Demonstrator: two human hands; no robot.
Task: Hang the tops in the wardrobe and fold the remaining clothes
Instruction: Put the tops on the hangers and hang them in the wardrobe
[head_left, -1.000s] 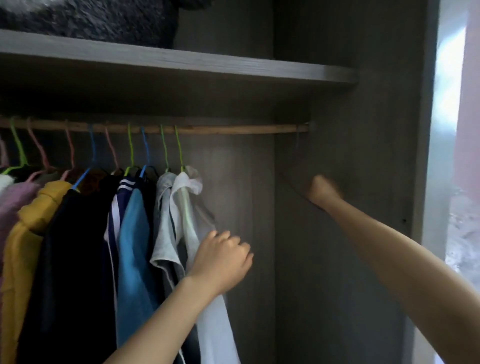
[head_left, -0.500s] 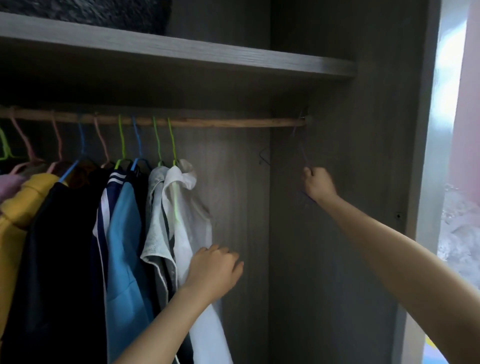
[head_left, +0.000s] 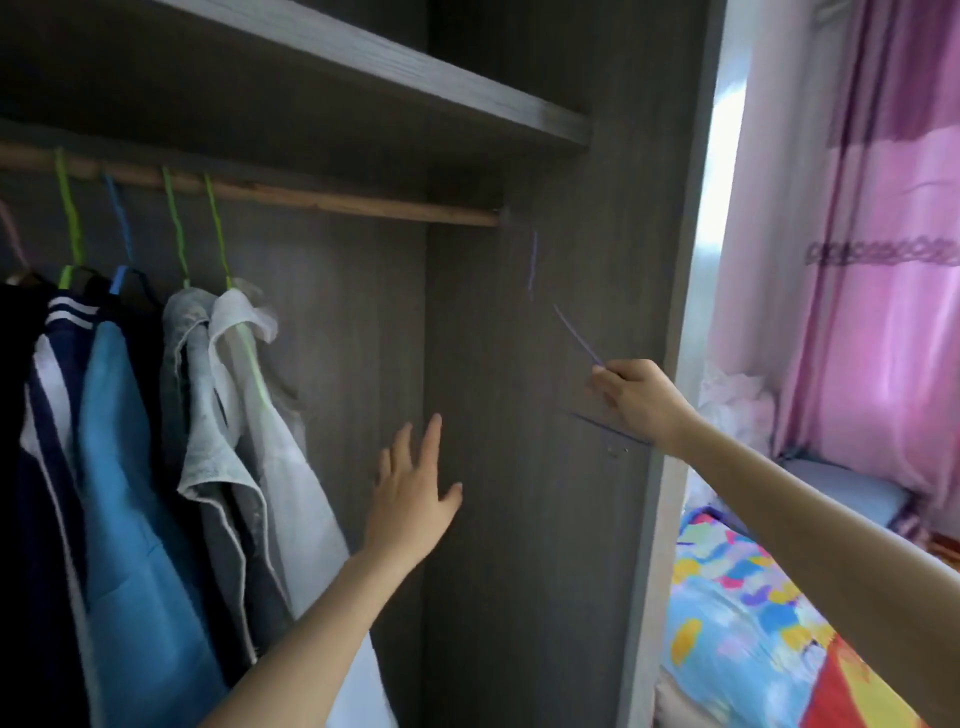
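Several tops hang from the wooden rail inside the wardrobe: a white shirt on a green hanger, a grey one, a blue one and a navy striped one. My right hand grips a thin empty purple hanger by one arm, just below the rail's right end and off the rail. My left hand is spread open in the air right of the white shirt, touching nothing.
A grey shelf runs above the rail. The wardrobe's side panel stands just behind my right hand. Outside on the right are a pink curtain and a bed with a colourful cover.
My right hand has lifted the purple hanger off the rail and drawn it down and right. My left hand left the white shirt and opened. The view swung right.
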